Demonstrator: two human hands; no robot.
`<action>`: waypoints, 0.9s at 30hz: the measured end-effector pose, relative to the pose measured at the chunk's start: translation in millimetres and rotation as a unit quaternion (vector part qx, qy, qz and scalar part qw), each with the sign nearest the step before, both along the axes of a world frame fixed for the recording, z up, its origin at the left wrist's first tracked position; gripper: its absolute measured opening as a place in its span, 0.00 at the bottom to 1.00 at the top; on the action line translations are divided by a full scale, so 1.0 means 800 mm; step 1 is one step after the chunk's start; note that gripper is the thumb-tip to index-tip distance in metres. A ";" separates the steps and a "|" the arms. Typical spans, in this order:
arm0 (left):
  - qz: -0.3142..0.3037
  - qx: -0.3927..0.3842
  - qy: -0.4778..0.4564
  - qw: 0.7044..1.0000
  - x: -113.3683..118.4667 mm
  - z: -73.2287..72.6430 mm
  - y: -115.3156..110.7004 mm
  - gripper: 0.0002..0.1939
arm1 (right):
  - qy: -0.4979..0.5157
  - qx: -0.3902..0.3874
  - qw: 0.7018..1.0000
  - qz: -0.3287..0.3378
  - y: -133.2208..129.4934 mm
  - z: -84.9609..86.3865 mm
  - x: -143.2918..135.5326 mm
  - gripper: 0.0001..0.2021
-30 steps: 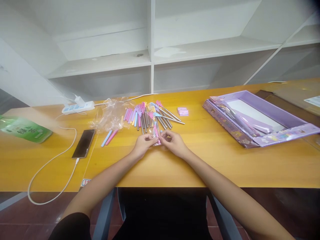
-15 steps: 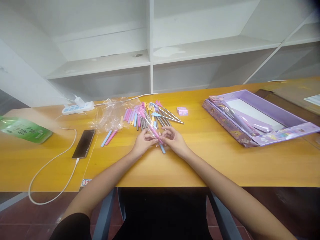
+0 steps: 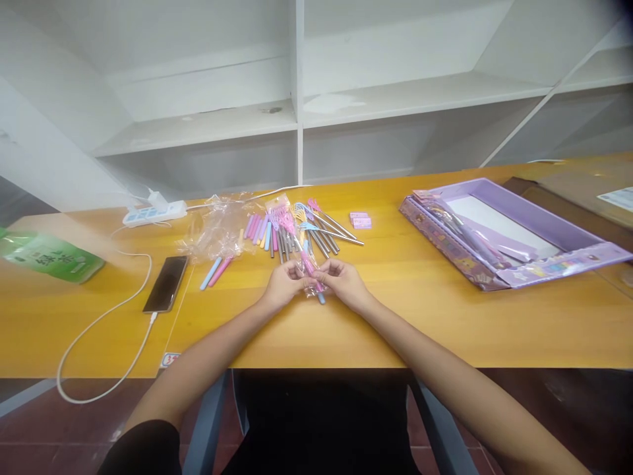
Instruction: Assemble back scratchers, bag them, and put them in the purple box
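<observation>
A pink back scratcher (image 3: 307, 262) in a clear plastic sleeve lies slantwise between my hands, its claw-shaped head pointing away from me. My left hand (image 3: 285, 285) pinches the sleeve's near end from the left. From the right, my right hand (image 3: 343, 282) pinches the same end, fingers curled. Below them a blue handle (image 3: 321, 298) pokes out on the table. Just beyond lie several back scratchers with metal rods (image 3: 326, 231) and pink, yellow, blue and purple claw heads. Loose coloured handles (image 3: 257, 228) sit left of them.
Left are a blue handle (image 3: 211, 273), a pink handle (image 3: 220, 271), crumpled clear plastic (image 3: 212, 231), a charging phone (image 3: 166, 284), a power strip (image 3: 155, 212) and a green bottle (image 3: 54, 256). Small purple boxes (image 3: 361, 223) lie behind. A purple tray box (image 3: 524, 204) stands right.
My hands have drawn slightly closer together around the sleeve's near end, and the plastic now bunches there. The pink back scratcher has shifted slightly; the surrounding items look the same.
</observation>
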State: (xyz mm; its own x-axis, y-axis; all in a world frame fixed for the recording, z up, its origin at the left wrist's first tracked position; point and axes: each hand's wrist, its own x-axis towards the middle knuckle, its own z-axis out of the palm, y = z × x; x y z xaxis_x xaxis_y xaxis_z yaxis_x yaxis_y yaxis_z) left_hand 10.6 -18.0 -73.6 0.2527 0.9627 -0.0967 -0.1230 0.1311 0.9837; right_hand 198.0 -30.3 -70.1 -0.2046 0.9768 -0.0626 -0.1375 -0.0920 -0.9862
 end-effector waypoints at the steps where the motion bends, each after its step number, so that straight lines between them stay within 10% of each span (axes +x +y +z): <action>1: -0.004 -0.003 -0.003 1.000 0.000 0.001 0.000 0.30 | -0.001 0.005 1.000 -0.004 0.000 0.000 0.001 0.25; 16: -0.098 0.030 0.021 0.995 -0.021 0.013 0.012 0.26 | 0.000 0.076 0.995 0.067 -0.003 0.005 0.017 0.21; 22: 0.000 0.087 0.028 0.996 -0.036 0.016 0.023 0.23 | -0.014 0.028 0.979 0.201 -0.015 0.010 0.013 0.20; 27: -0.174 0.020 0.068 0.982 -0.032 0.012 0.006 0.22 | 0.030 0.028 0.997 0.064 0.000 0.009 0.014 0.26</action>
